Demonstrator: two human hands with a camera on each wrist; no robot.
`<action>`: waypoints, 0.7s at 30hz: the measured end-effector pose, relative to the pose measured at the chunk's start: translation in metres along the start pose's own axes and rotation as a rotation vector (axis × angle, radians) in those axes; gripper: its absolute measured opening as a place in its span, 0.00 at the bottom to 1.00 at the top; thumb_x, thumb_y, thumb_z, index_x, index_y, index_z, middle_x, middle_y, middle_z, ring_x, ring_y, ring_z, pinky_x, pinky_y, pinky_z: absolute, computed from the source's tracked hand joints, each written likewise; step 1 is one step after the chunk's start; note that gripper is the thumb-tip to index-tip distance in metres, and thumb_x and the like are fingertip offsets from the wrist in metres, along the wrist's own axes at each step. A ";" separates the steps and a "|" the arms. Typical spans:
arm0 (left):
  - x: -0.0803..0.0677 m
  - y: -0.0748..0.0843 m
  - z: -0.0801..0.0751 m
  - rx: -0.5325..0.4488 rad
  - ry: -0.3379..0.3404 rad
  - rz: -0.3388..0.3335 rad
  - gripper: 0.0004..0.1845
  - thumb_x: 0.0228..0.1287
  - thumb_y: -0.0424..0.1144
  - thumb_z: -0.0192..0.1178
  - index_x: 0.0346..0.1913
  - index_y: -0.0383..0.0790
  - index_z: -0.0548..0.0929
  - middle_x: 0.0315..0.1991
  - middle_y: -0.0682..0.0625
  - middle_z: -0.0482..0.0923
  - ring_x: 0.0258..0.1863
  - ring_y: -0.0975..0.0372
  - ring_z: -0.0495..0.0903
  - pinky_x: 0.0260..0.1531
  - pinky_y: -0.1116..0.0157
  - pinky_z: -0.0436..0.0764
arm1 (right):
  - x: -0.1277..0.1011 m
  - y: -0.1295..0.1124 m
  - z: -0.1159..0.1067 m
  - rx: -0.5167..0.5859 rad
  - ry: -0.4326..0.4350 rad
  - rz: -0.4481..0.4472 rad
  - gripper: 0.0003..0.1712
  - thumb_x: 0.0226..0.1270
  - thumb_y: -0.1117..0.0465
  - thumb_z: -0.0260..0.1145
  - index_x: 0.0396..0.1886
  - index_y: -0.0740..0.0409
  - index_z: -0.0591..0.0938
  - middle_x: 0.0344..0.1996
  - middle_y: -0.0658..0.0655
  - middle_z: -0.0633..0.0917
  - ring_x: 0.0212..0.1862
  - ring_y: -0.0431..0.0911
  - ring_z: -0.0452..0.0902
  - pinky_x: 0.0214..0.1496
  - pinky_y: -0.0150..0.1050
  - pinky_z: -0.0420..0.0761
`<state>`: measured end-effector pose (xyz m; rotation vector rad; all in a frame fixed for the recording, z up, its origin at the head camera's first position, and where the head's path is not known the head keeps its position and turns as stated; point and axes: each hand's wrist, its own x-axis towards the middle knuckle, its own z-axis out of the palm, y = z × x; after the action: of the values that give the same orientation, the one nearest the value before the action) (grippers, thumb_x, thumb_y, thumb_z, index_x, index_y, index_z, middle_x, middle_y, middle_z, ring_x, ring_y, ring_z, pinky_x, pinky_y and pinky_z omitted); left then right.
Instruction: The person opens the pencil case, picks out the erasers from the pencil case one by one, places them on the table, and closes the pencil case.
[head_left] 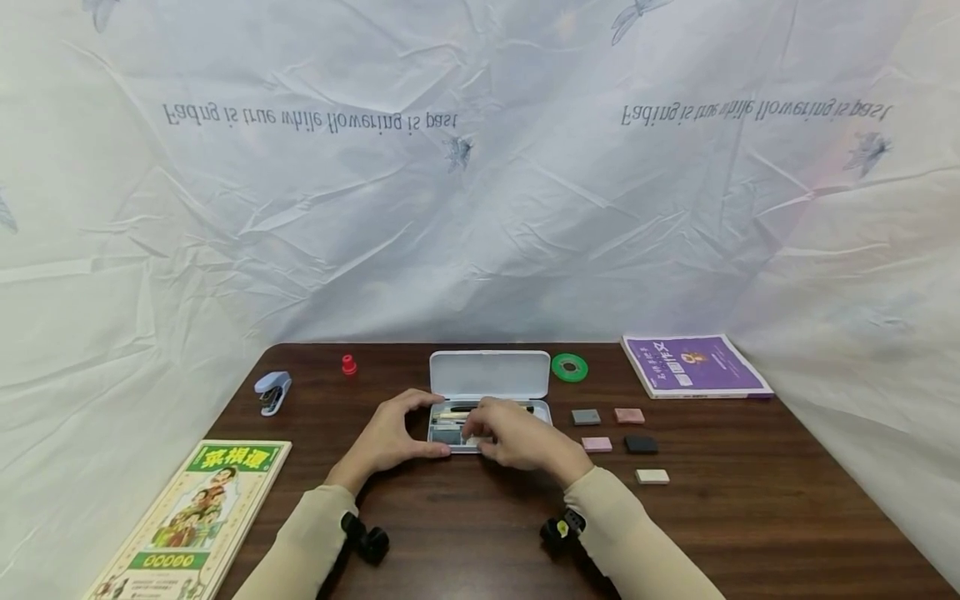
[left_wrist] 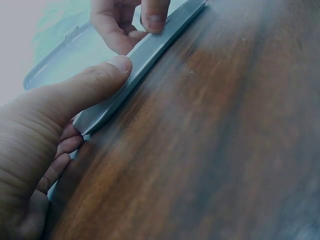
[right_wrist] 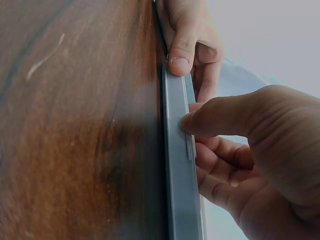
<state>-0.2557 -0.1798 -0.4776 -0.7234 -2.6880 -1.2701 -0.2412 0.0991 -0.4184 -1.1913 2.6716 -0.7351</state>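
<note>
A pale metal pencil case (head_left: 489, 374) stands on the table with its lid raised. Pens (head_left: 453, 415) and a grey-blue block (head_left: 447, 437) lie inside it. My left hand (head_left: 392, 433) grips the case at its left end, thumb on the front corner and fingers round the side. In the left wrist view that thumb (left_wrist: 102, 82) presses the front wall. My right hand (head_left: 517, 435) reaches into the case from the front right, fingers bent down beside a small whitish piece (head_left: 474, 440). Its thumb (right_wrist: 215, 117) is at the front rim; I cannot tell whether the fingertips pinch anything.
Several erasers, among them a grey one (head_left: 586, 417), a black one (head_left: 641, 444) and a white one (head_left: 652, 477), lie right of the case. Green tape roll (head_left: 558, 367) and purple book (head_left: 705, 367) sit behind. Leftward are a stapler (head_left: 272, 392), red cap (head_left: 348, 365) and green-titled book (head_left: 191, 517).
</note>
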 end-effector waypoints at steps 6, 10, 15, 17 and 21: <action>0.002 0.002 -0.001 0.006 -0.004 0.001 0.44 0.52 0.61 0.89 0.72 0.54 0.86 0.70 0.53 0.83 0.71 0.52 0.80 0.71 0.42 0.79 | 0.000 0.000 -0.004 0.052 0.007 0.006 0.12 0.79 0.70 0.71 0.54 0.53 0.90 0.47 0.50 0.91 0.45 0.37 0.85 0.52 0.40 0.87; 0.002 0.002 -0.002 0.002 -0.004 -0.009 0.44 0.52 0.60 0.89 0.72 0.54 0.86 0.70 0.52 0.83 0.71 0.52 0.80 0.72 0.41 0.78 | 0.000 0.003 -0.004 0.043 0.022 -0.009 0.12 0.79 0.71 0.72 0.56 0.55 0.91 0.46 0.50 0.92 0.45 0.38 0.86 0.51 0.39 0.88; 0.002 0.002 -0.002 0.010 0.000 -0.007 0.44 0.52 0.61 0.89 0.72 0.54 0.86 0.70 0.52 0.83 0.71 0.52 0.80 0.72 0.42 0.78 | 0.001 0.004 -0.009 0.022 0.070 -0.010 0.11 0.78 0.69 0.73 0.54 0.56 0.93 0.45 0.49 0.92 0.46 0.40 0.87 0.50 0.39 0.88; 0.002 0.002 -0.002 0.013 0.002 -0.006 0.44 0.52 0.61 0.89 0.72 0.54 0.86 0.69 0.53 0.83 0.71 0.52 0.80 0.72 0.42 0.78 | -0.001 0.003 -0.014 0.042 0.091 0.001 0.10 0.78 0.69 0.73 0.53 0.56 0.93 0.45 0.49 0.91 0.45 0.40 0.87 0.49 0.39 0.87; 0.001 0.002 -0.001 0.007 -0.002 -0.015 0.44 0.51 0.61 0.89 0.71 0.54 0.86 0.69 0.53 0.83 0.71 0.52 0.80 0.72 0.41 0.77 | -0.010 0.002 -0.028 0.081 0.144 0.007 0.10 0.77 0.70 0.73 0.52 0.58 0.93 0.44 0.50 0.91 0.45 0.40 0.85 0.50 0.42 0.88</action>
<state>-0.2555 -0.1796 -0.4752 -0.7053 -2.7034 -1.2636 -0.2443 0.1177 -0.3960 -1.1501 2.7286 -0.9530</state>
